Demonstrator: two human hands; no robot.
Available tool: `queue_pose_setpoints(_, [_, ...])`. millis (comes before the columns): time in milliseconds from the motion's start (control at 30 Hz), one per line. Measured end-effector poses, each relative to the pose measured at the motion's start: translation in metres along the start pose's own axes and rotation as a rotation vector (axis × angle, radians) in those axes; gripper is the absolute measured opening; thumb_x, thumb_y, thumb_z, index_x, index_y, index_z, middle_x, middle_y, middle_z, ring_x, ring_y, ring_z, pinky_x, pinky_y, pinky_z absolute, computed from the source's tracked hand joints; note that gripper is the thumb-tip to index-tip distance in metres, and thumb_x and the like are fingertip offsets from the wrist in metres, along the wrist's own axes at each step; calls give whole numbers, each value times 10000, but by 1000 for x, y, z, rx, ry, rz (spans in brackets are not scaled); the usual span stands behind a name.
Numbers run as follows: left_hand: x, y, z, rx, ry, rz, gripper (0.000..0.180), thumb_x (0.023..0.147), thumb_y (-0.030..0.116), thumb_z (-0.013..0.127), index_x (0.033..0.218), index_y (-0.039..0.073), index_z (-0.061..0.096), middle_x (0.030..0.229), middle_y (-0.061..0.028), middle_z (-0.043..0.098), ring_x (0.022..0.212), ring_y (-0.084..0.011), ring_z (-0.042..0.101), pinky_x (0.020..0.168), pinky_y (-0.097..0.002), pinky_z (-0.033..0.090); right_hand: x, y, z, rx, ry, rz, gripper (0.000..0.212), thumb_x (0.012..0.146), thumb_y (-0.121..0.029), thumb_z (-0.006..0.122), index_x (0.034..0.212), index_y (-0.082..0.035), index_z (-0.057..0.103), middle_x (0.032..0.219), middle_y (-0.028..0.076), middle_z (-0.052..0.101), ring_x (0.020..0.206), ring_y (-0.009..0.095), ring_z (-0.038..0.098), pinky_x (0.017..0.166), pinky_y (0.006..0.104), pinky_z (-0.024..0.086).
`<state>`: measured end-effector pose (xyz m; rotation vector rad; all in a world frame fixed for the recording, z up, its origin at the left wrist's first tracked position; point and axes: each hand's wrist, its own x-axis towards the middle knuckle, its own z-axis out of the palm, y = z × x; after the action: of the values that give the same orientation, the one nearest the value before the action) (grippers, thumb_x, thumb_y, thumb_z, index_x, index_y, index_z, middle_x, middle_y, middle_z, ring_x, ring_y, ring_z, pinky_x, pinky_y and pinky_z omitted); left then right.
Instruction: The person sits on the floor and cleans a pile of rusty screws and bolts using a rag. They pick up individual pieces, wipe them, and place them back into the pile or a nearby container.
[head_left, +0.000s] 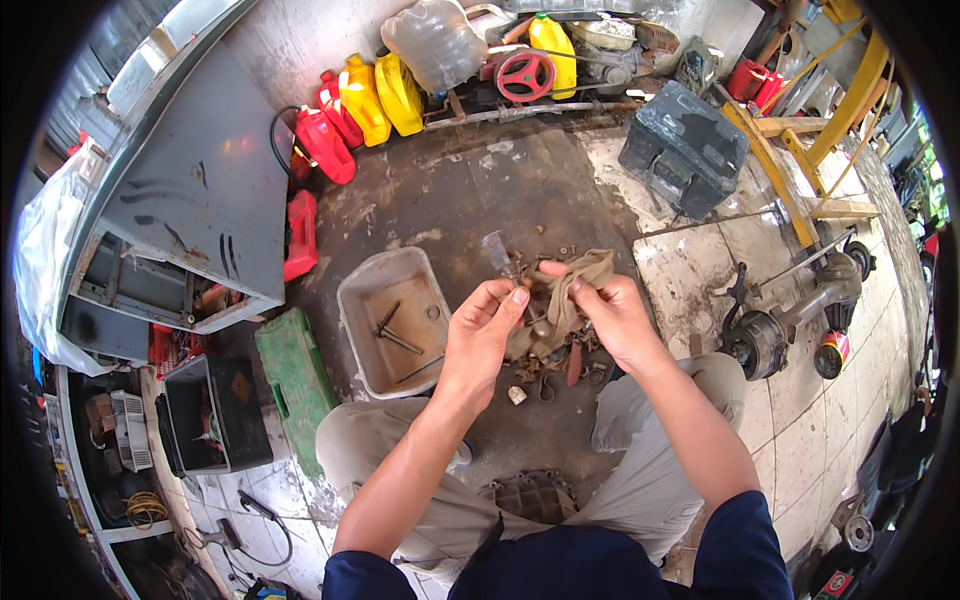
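In front of me my left hand [482, 328] is closed, thumb against fingers, on a slim tool with a pale, flat, see-through-looking end [494, 250]; its exact kind I cannot make out. My right hand [615, 312] grips a brown-olive rag [588, 272], which hangs down between the two hands. Both hands are above a pile of small dirty metal parts [545, 358] on the floor, partly hidden by hands and rag. Left of them stands a grey plastic tub [345, 300] holding a T-shaped metal piece [400, 340] and a small ring [432, 312].
A green case [296, 385] and a black crate [222, 415] lie at the left, below a grey metal cabinet [200, 190]. Red and yellow jugs [362, 100] line the far wall. A black toolbox [685, 150] and an axle-like assembly [800, 310] occupy the right.
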<state>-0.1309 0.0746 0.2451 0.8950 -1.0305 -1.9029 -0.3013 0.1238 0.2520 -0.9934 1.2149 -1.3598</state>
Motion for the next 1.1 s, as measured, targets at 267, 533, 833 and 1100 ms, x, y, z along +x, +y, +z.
queue_pose_setpoints(267, [0,1,2,-40,117,172,134,905,148,664,993,53,627,914,15,640,810,-59,542,785,-236,433,-9,-3,12,65,-27,154,260,965,-153,562,1174,-22,642,1061,7,664,917,54,571,790,222,472])
queue_pose_setpoints(533, [-3,6,7,15,86,137,86,906,75,649,974,34,616,916,8,643,858,-56,559,784,-239,444,-7,2,16,133,51,158,214,926,-90,610,1115,6,640,1088,25,651,949,72,588,829,231,481])
queue_pose_setpoints(833, [-1,18,7,105,31,107,232,898,41,641,1104,46,535,937,-9,591,866,-81,553,787,-238,450,0,2,3,-113,78,-101,175,924,-97,604,1077,-12,622,1042,41,654,973,109,582,876,268,455])
queue_pose_setpoints(1100, [2,17,3,315,-63,230,251,917,72,620,1140,13,521,857,-15,607,778,-67,570,690,-206,455,0,-3,-8,-180,197,-115,153,938,-131,591,1029,-8,591,952,26,639,876,88,562,801,264,453])
